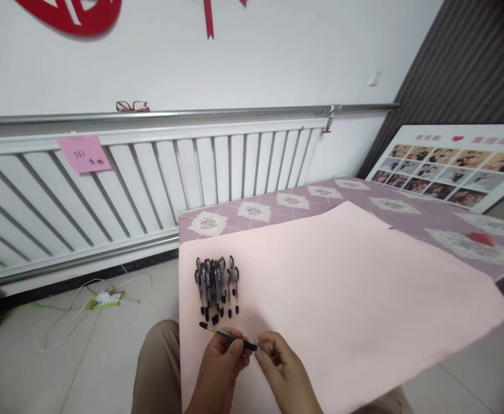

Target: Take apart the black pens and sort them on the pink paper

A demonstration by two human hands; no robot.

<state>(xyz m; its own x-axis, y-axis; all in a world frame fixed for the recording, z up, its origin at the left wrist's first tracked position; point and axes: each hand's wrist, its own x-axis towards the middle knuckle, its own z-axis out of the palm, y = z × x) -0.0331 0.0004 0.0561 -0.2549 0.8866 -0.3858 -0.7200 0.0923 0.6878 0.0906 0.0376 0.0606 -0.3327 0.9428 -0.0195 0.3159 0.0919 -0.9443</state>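
Note:
My left hand is closed around a black pen that lies nearly level, its tip pointing left. My right hand pinches something small at the pen's right end; what it holds is too small to make out. Both hands hover over the near left part of a large pink sheet. A bundle of several black capped pens lies on the sheet just beyond my hands.
The pink sheet covers a table with a purple patterned cloth. A white radiator lines the wall, with a pink note and glasses on it. A photo board leans at right. Cables and a power strip lie on the floor.

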